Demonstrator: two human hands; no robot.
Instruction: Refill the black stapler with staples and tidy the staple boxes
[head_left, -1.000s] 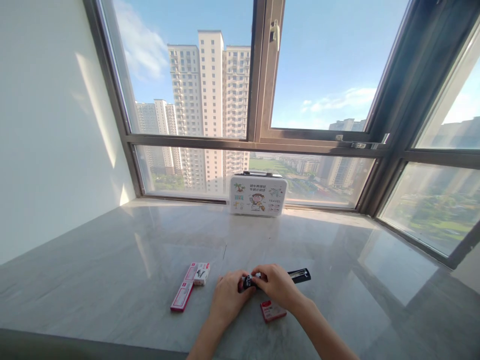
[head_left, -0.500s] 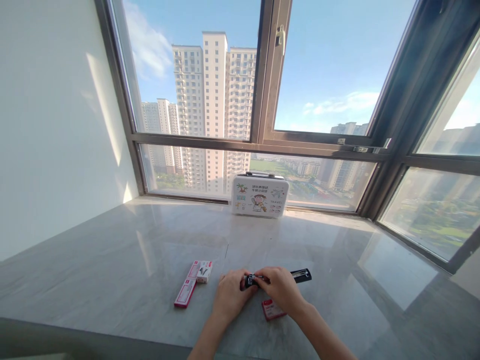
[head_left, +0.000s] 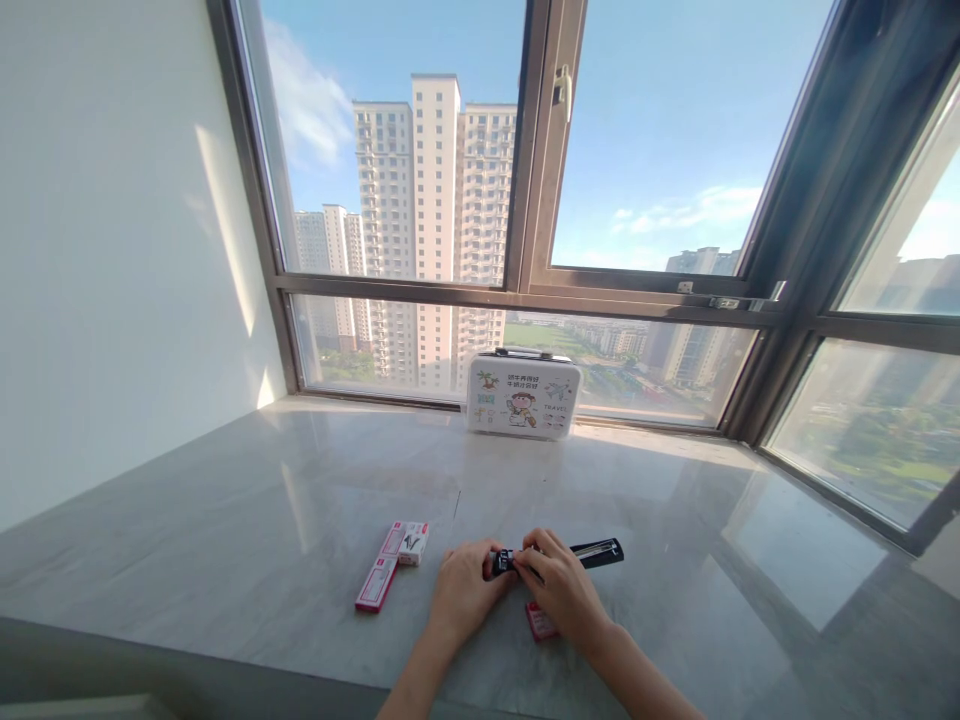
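Note:
A black stapler (head_left: 602, 552) lies opened out on the sill, its long end with a metal rail pointing right. My left hand (head_left: 466, 588) is closed round its left end. Fingertips of my right hand (head_left: 561, 590) pinch the stapler near its middle; any small piece between them is too tiny to make out. Partly under my right hand is a small red and white box (head_left: 541, 622). Left of my hands, a long pink and white box (head_left: 377, 582) lies against a small white box with a dark staple picture (head_left: 413, 543).
A white case with cartoon prints (head_left: 524, 398) stands upright against the window at the back. The grey marble sill (head_left: 247, 560) runs up to a white wall (head_left: 127, 260) on the left and window frames on the right.
My right hand has shifted slightly left along the stapler, with its fingers raised a little more. My left hand keeps its hold. The whole view has tilted slightly.

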